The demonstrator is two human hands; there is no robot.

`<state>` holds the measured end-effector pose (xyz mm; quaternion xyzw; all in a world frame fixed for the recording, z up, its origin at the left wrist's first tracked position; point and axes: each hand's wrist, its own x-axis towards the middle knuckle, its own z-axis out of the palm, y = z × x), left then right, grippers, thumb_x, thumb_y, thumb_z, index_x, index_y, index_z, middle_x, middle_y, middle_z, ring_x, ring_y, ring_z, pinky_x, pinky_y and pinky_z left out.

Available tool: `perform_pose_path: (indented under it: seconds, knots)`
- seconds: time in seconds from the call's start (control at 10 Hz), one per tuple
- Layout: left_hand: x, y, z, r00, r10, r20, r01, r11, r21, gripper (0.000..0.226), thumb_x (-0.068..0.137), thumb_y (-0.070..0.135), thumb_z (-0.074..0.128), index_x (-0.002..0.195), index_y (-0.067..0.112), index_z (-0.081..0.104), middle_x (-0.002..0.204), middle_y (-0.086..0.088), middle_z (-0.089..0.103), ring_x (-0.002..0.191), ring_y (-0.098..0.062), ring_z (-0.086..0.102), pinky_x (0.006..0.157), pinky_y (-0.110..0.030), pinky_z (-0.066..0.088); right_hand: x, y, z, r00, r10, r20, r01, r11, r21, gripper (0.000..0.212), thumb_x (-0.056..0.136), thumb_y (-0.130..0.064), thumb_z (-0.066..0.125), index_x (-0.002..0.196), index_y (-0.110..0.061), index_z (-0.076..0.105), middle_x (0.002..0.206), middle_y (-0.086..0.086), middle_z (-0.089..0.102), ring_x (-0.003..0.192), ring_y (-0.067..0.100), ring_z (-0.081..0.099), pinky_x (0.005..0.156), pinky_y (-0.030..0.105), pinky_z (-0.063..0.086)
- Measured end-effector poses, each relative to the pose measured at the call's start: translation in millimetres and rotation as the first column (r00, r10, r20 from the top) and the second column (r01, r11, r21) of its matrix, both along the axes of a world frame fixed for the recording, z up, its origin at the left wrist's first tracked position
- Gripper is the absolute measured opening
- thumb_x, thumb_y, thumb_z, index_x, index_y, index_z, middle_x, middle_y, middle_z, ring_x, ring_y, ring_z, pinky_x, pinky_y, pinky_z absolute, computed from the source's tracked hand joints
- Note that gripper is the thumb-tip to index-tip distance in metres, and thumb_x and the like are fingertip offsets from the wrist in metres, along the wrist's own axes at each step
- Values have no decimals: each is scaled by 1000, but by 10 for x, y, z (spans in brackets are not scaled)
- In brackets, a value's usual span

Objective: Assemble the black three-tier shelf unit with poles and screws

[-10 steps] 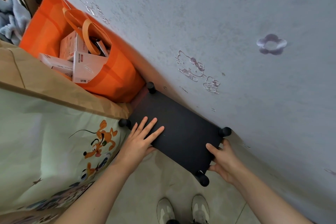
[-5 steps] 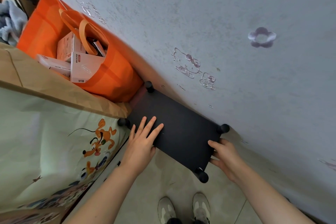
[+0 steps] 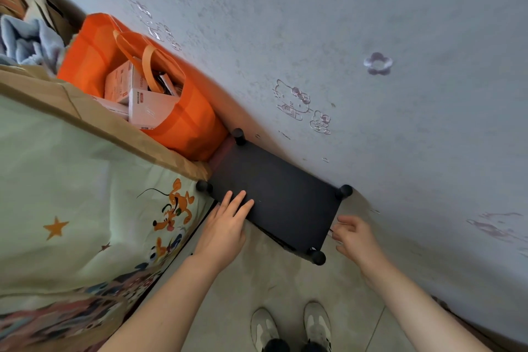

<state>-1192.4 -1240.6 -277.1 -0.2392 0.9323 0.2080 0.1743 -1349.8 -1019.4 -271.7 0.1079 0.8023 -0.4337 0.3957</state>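
The black shelf unit (image 3: 280,197) is stood on the floor (image 3: 285,288) at its edge along the wall (image 3: 371,128), just beside the orange bag (image 3: 188,126), seemingly for settling into place. The left hand (image 3: 225,226) is laid flat on the top tier (image 3: 300,214), fingers (image 3: 240,203) straight, likely to steady it. The right hand (image 3: 357,237) is held loosely curled at the short side, nothing gripped. Lower tiers and poles are hidden beneath.

- Shelf unit (image 3: 280,203): everything below its top panel is hidden.
- Right hand (image 3: 357,240): fingertips blurred; contact with the shelf's edge cannot be told.
- Shoes (image 3: 265,328): heels cut off by the bottom edge.
- Boxes (image 3: 148,106) in the orange bag (image 3: 194,126): print too small to read.
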Motion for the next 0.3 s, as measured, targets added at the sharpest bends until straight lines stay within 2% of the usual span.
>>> perform_pose_path:
  seconds: [0.1, 0.2, 0.3]
  knots:
    - [71, 74, 149, 999, -25, 26, 25, 1000, 10, 67, 102, 8, 42, 161, 27, 19, 170, 5, 4, 157, -20, -6, 127, -38, 12, 133, 44, 175, 972, 180, -152, -173, 983, 57, 20, 98, -9, 55, 117, -17, 52, 107, -3, 62, 109, 22, 61, 91, 36, 48]
    - [187, 246, 340, 1000, -17, -2, 17, 1000, -5, 63, 102, 9, 43, 160, 23, 24, 169, 4, 15, 157, -18, 2, 126, -36, 18, 299, 154, 345, 850, 438, -292, -403, 898, 174, 31, 100, -18, 54, 130, -14, 52, 124, -1, 60, 116, 19, 58, 96, 28, 44]
    - [294, 492, 567, 998, -44, -33, 43, 998, -40, 58, 102, 12, 42, 158, 22, 31, 163, 5, 31, 154, -16, 17, 121, -34, 28, 426, 285, 538, 691, 631, -353, -547, 776, 315, 41, 102, -26, 51, 140, -13, 47, 138, 1, 53, 125, 18, 53, 99, 25, 39]
